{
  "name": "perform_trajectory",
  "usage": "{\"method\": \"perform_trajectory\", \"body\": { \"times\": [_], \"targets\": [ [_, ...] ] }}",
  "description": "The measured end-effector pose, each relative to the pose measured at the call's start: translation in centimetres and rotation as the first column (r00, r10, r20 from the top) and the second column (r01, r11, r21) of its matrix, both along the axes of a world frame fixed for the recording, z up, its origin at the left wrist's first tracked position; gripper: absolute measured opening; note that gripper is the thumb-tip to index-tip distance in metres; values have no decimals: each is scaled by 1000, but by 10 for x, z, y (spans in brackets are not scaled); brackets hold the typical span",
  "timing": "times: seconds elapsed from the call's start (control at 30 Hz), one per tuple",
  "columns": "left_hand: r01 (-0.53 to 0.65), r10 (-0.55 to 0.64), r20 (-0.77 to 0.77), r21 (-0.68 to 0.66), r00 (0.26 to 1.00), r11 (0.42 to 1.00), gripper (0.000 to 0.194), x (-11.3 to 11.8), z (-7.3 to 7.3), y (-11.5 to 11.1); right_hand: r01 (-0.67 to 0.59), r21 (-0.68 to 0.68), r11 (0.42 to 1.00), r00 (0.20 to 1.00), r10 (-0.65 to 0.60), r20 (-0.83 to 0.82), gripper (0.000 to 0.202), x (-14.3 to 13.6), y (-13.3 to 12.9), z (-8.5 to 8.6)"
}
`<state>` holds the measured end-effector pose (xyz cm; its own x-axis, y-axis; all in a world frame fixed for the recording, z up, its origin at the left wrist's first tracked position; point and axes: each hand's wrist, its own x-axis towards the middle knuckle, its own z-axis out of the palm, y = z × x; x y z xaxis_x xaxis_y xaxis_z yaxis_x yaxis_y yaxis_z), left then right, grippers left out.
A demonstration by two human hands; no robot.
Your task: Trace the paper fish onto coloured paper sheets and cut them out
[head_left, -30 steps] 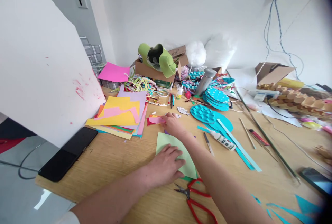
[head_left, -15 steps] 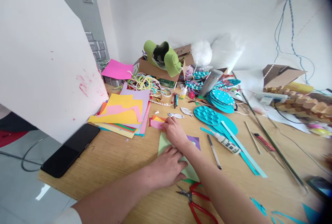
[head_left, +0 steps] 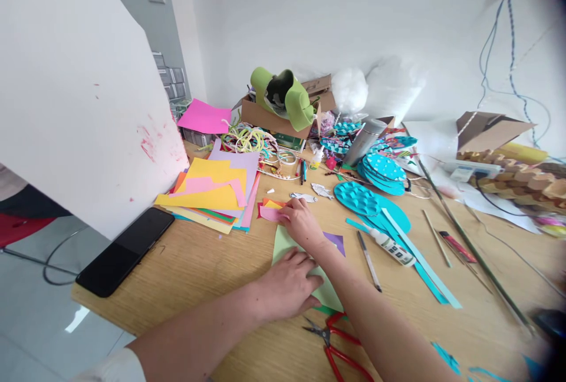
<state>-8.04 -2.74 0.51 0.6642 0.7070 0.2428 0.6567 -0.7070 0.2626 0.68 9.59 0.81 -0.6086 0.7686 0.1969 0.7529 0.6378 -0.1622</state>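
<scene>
Within the last second the right hand (head_left: 303, 224) shifted slightly nearer, exposing more of the orange slip (head_left: 273, 203) and purple paper (head_left: 335, 242); the pink slip (head_left: 269, 213) consequently lay at its fingertips, just beyond the light green sheet (head_left: 279, 243); whether it was pinched or merely touched could not be told. The left hand (head_left: 287, 282) lay spread on the sheet, clenching nothing; the sheet was thereby covered at its near left part.

The wooden table (head_left: 212, 270) carried red-handled scissors (head_left: 326, 336) on the near side; a pen (head_left: 369, 261) and glue bottle (head_left: 393, 249) to the right; a coloured paper stack (head_left: 207, 200) and phone (head_left: 126, 252) to the left; a white wall (head_left: 345, 10) stood at the far side.
</scene>
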Motion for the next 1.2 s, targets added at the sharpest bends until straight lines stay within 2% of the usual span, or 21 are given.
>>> {"method": "perform_trajectory", "body": {
  "times": [0.4, 0.53, 0.7, 0.83, 0.93, 1.03, 1.2],
  "targets": [
    [-3, 3, -8, 22, 1000, 1000, 34, 1, -2, 0, 41, -1, 999, 999, -41, 2, 20, -7, -1, -4],
    [6, -6, -1, 13, 1000, 1000, 33, 1, -4, 1, 53, -5, 999, 997, -53, -63, 20, -3, 4, 3],
    [15, -15, 10, 20, 1000, 1000, 36, 0, -10, 1, 183, -38, 982, 967, -187, -173, 20, 26, 25, 28],
    [13, -13, 6, 19, 1000, 1000, 35, 0, -11, 1, 262, -201, 944, 955, -284, -86, 18, 58, 30, 43],
    [15, -15, 5, 26, 1000, 1000, 35, 0, -11, 1, 302, -296, 906, 947, -321, -16, 18, 76, 24, 43],
    [16, -17, 16, 30, 1000, 999, 35, 1, -10, 0, 325, -336, 884, 939, -343, 6, 20, 87, 14, 38],
    [7, -8, 32, 27, 999, 1000, 33, 2, -10, 0, 258, -360, 896, 957, -289, -36, 23, 93, -2, 31]
  ]
}}
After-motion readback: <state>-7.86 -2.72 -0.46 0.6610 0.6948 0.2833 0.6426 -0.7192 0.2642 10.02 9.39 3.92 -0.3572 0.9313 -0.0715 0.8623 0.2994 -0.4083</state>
